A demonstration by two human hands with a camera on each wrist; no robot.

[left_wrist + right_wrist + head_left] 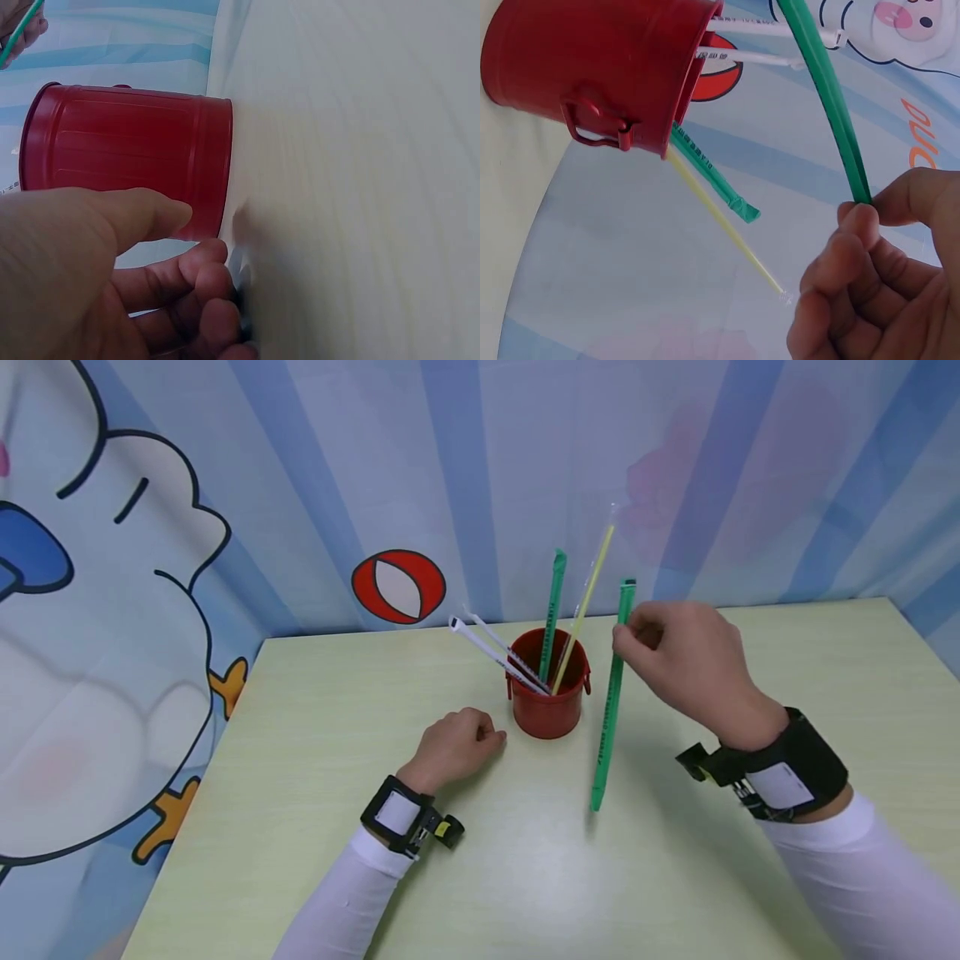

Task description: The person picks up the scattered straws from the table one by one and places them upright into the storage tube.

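Note:
Between thumb and fingertips, my right hand [690,660] pinches a green wrapped straw [611,710] near its top end. The straw hangs nearly upright to the right of a red metal bucket [546,714], its lower end over the table. In the bucket lean two white wrapped straws [495,652], another green wrapped straw [553,610] and a yellow straw [592,585] in clear film. My left hand [457,743] rests on the table just left of the bucket, fingers loosely curled and holding nothing. The left wrist view shows its thumb in front of the bucket [135,139].
The pale wooden table [315,793] reaches back to a blue striped cloth backdrop [525,460] printed with cartoon figures. One small side handle [592,131] of the bucket shows in the right wrist view. Both wrists wear black straps with small cameras.

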